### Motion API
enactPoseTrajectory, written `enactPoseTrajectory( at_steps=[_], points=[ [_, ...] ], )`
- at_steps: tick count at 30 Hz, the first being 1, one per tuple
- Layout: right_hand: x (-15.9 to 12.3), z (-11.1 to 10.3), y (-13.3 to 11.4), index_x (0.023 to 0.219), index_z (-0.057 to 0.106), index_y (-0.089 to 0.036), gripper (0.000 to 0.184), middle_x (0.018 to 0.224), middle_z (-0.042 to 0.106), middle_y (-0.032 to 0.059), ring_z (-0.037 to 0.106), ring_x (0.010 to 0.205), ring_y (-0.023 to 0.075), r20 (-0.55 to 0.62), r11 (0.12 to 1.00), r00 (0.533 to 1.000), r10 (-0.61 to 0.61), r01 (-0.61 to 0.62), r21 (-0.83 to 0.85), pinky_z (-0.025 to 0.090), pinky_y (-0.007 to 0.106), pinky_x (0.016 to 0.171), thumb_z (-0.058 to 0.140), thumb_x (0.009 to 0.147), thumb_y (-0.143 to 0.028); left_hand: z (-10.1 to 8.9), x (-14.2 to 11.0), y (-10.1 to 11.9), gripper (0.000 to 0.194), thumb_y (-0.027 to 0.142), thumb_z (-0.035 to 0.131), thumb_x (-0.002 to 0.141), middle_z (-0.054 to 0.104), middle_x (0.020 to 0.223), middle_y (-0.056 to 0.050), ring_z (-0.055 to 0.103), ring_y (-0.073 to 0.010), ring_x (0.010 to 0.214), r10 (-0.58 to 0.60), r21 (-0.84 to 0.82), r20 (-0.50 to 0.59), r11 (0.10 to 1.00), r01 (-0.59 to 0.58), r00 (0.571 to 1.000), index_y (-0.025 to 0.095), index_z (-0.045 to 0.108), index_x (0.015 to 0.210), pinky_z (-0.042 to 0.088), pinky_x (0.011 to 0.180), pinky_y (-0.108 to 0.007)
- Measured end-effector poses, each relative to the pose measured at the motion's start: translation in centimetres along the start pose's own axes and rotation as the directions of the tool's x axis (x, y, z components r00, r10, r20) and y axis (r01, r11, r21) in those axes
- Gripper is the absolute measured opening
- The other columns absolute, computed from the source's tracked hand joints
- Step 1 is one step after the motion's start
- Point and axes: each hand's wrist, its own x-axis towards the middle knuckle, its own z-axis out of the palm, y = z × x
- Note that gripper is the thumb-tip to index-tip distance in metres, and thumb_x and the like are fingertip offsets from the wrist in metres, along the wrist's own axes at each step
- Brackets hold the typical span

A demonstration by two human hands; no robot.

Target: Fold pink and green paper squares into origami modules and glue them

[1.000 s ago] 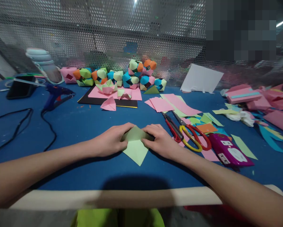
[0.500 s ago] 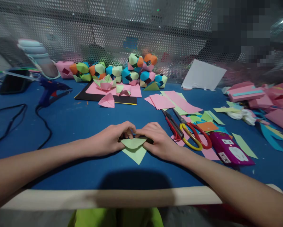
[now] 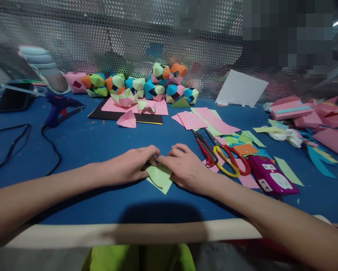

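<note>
A light green sheet of paper (image 3: 159, 176), folded into layers with one corner pointing towards me, lies on the blue table. My left hand (image 3: 136, 163) grips its left upper side, fingers closed along the fold. On the other side, my right hand (image 3: 187, 165) presses the top right of the paper, its fingertips meeting those of the left hand at the upper edge. The upper fold is partly hidden under the fingers. Beyond the hands lies a folded pink paper piece (image 3: 127, 119).
Scissors (image 3: 228, 160) and a red-handled cutter (image 3: 205, 150) lie right of my hands, by a purple power strip (image 3: 273, 177). A blue glue gun (image 3: 55, 109) with its cord is at left. Colourful paper balls (image 3: 116, 84) line the back, and pink paper scraps (image 3: 324, 114) the far right.
The upper flap of the green paper has come down towards me and now covers most of the lower layer. My right fingers have shifted left over the top fold.
</note>
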Motion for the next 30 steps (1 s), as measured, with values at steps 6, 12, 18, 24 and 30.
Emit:
enactPoseTrajectory(
  at_steps=[6, 12, 18, 24, 30],
  points=[
    [-0.5, -0.4, 0.6, 0.114, 0.056, -0.009, 0.034, 0.078, 0.064, 0.0103, 0.051, 0.081, 0.0220, -0.021, 0.994, 0.999, 0.048, -0.050, -0.100, 0.035, 0.040, 0.093, 0.042, 0.082, -0.010, -0.2, -0.1, 0.3, 0.048, 0.015, 0.054, 0.068, 0.064, 0.090, -0.002, 0.059, -0.0191, 0.086, 0.024, 0.048, -0.009, 0.999, -0.023, 1.000, 0.024, 0.052, 0.115, 0.040, 0.076, -0.025],
    [0.1, -1.1, 0.2, 0.111, 0.058, -0.012, 0.028, 0.087, 0.067, 0.0115, 0.055, 0.084, 0.0226, -0.161, 0.992, 0.979, 0.122, -0.112, 0.065, 0.040, 0.042, 0.088, 0.045, 0.087, -0.019, 0.4, 0.0, 1.3, 0.021, 0.029, 0.055, 0.075, 0.061, 0.079, 0.000, 0.054, -0.0150, 0.071, -0.015, -0.003, -0.247, 1.000, 0.015, 0.969, 0.021, 0.059, 0.095, 0.039, 0.066, -0.023],
    [0.3, -1.2, 0.0, 0.130, 0.037, -0.019, 0.056, 0.133, 0.045, 0.0153, 0.042, 0.122, 0.0271, -0.241, 0.728, 0.754, 0.611, -0.416, 0.545, 0.038, 0.047, 0.097, 0.058, 0.080, -0.033, 0.5, 0.4, 1.0, 0.005, 0.023, 0.053, 0.075, 0.050, 0.064, 0.003, 0.046, -0.0110, 0.059, -0.214, -0.293, -0.470, 0.953, 0.077, 0.856, 0.018, 0.053, 0.075, 0.035, 0.056, -0.023],
    [0.8, -0.3, 0.5, 0.127, 0.033, -0.016, 0.059, 0.097, 0.059, 0.0072, 0.059, 0.078, 0.0163, 0.168, 0.219, 0.640, 0.750, -0.480, 0.849, 0.049, 0.031, 0.067, 0.058, 0.075, -0.026, 0.9, 0.6, 1.2, 0.007, 0.020, 0.055, 0.072, 0.049, 0.060, 0.005, 0.047, -0.0102, 0.057, -0.363, -0.543, -0.369, 0.831, 0.119, 0.856, 0.018, 0.050, 0.077, 0.035, 0.055, -0.022],
    [0.6, -0.7, 0.2, 0.122, 0.041, -0.016, 0.051, 0.078, 0.055, -0.0006, 0.054, 0.069, 0.0132, 0.154, 0.292, 0.706, 0.692, -0.468, 0.834, 0.044, 0.026, 0.060, 0.055, 0.072, -0.019, 0.7, 0.7, 0.6, 0.011, 0.023, 0.057, 0.072, 0.053, 0.065, 0.004, 0.049, -0.0110, 0.059, -0.330, -0.429, -0.383, 0.891, 0.150, 0.863, 0.018, 0.055, 0.081, 0.036, 0.055, -0.023]
  ],
)
